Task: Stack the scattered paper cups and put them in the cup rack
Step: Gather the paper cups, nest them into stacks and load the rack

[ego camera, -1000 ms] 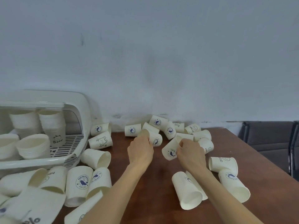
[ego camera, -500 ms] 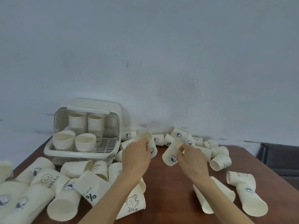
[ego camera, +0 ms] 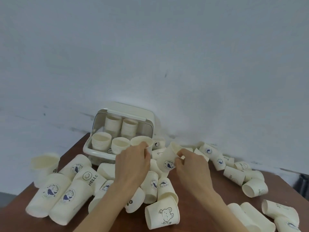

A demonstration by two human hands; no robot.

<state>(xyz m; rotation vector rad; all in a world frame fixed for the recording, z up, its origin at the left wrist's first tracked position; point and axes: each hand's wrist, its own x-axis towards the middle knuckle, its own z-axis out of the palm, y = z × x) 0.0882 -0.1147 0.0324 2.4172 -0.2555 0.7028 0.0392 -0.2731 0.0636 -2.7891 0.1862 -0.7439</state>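
Both hands lifted nearer cup rack [ego camera: 107,152] since half second ago. My left hand [ego camera: 133,163] grips plain cup [ego camera: 142,142], fingers curled round its wall, just in front of rack's stacks. My right hand [ego camera: 192,162] pinches whale-print cup [ego camera: 168,159], tilted, rim toward left one, cups apart. Scattered cups [ego camera: 162,213] lie on brown table [ego camera: 209,213] below wrists.
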